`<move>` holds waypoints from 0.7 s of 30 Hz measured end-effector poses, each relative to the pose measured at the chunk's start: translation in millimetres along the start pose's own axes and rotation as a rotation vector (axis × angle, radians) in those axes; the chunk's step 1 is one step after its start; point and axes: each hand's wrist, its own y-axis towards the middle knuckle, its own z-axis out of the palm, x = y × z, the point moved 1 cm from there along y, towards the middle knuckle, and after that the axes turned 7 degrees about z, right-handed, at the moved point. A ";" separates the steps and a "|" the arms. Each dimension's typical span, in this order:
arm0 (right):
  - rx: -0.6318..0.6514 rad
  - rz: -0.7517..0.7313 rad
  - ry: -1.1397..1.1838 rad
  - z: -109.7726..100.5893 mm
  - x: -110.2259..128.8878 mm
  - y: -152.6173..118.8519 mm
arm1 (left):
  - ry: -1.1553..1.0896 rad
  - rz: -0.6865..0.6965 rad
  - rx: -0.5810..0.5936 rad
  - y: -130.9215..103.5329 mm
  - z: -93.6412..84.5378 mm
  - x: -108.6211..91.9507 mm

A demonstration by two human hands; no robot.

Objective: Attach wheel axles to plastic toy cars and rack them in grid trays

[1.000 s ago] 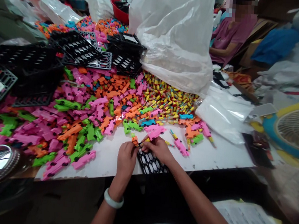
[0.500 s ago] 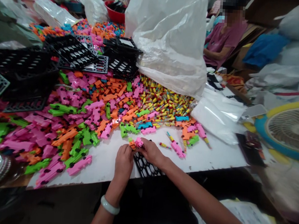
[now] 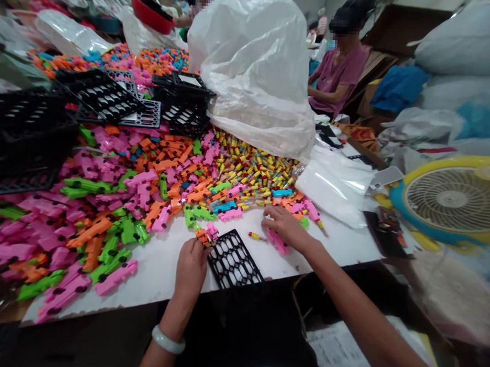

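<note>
My left hand (image 3: 192,260) is closed around small orange and pink toy pieces (image 3: 206,235), at the upper left corner of a black grid tray (image 3: 235,260). The tray lies flat at the table's front edge. To the right, my right hand (image 3: 284,226) reaches over a pink toy car (image 3: 277,242), its fingers bent downward; whether they grip anything is hidden. A small yellow and red tube (image 3: 257,236) lies between the tray and my right hand. Beyond the hands sit a blue toy car (image 3: 224,206) and a green one (image 3: 205,213).
A large heap of pink, green and orange toy cars (image 3: 43,229) covers the left. Black trays (image 3: 105,94) are stacked behind it. Yellow tubes (image 3: 256,165) spill beneath a big plastic bag (image 3: 252,67). A fan (image 3: 454,199) stands right; a person in pink (image 3: 341,73) sits behind.
My right hand has left the pieces in my left hand and moved right to the pink car, uncovering the black tray. The camera view has shifted slightly, showing more people behind.
</note>
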 end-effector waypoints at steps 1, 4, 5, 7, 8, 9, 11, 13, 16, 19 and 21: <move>0.014 -0.007 -0.002 -2.0 -4.3 -0.4 | -0.001 0.001 0.000 0.2 -0.2 0.1; -0.004 0.064 0.055 -12.9 -15.3 -2.2 | 0.001 0.002 0.000 0.0 -0.5 0.0; -0.028 0.103 0.104 -16.6 -17.3 -2.7 | 0.002 0.002 0.000 -0.2 -0.5 -0.1; -0.087 0.180 0.239 -19.8 -14.3 -2.6 | 0.007 0.003 0.002 -0.8 -0.6 -0.5; -0.112 0.223 0.320 -18.1 -8.0 -1.8 | 0.009 0.004 0.004 -1.0 -0.7 -0.7; -0.125 0.265 0.413 -13.8 1.9 -0.5 | 0.011 0.004 0.006 -1.2 -0.8 -0.8; -0.111 0.336 0.623 1.7 31.1 3.8 | 0.016 0.005 0.013 -1.4 -1.0 -0.7; -0.059 0.346 0.856 22.5 66.1 10.8 | 0.019 0.005 0.022 -1.5 -1.2 -0.3; -0.001 0.385 1.146 52.1 105.7 22.8 | 0.021 0.006 0.036 -1.6 -1.4 0.0; 0.037 0.415 1.260 68.6 117.2 31.2 | 0.024 0.004 0.043 -2.1 -2.1 -0.7; 0.063 0.415 1.240 71.1 115.1 34.0 | 0.027 0.002 0.040 -2.2 -2.8 -1.5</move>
